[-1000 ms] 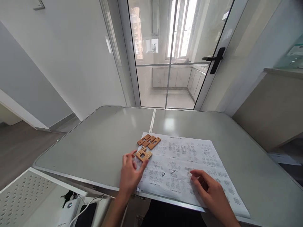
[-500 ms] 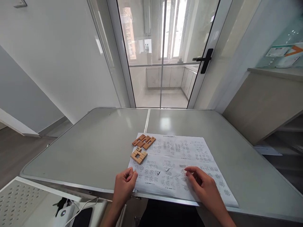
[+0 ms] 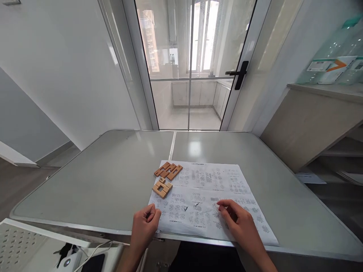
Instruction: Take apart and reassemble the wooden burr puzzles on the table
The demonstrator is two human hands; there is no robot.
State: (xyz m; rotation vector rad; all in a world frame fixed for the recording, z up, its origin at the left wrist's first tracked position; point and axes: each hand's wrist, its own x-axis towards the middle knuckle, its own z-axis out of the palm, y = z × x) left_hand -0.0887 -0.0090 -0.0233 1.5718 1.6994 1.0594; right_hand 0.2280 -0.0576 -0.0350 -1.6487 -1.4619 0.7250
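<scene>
A white printed sheet lies on the table, covered in rows of small diagrams. My left hand is closed in a fist at the sheet's lower left corner, with nothing showing in it. Over the sheet's lower right part rests my right hand, its fingers loosely curved, a gap between thumb and forefinger and nothing visible between them. On the sheet's upper left lie three slotted wooden pieces side by side. Just below them, several lighter wooden blocks form a square ring, with one numbered block at its top.
The grey folding table has a seam running to its back edge. Below its left front edge sits a white perforated unit with a white device and cables. Beyond stands a glass door. Large bottles occupy a right-hand ledge.
The whole view has shifted slightly, so things appear a little further left. Both hands keep nearly the same pose and place on the sheet; the wooden pieces have not moved.
</scene>
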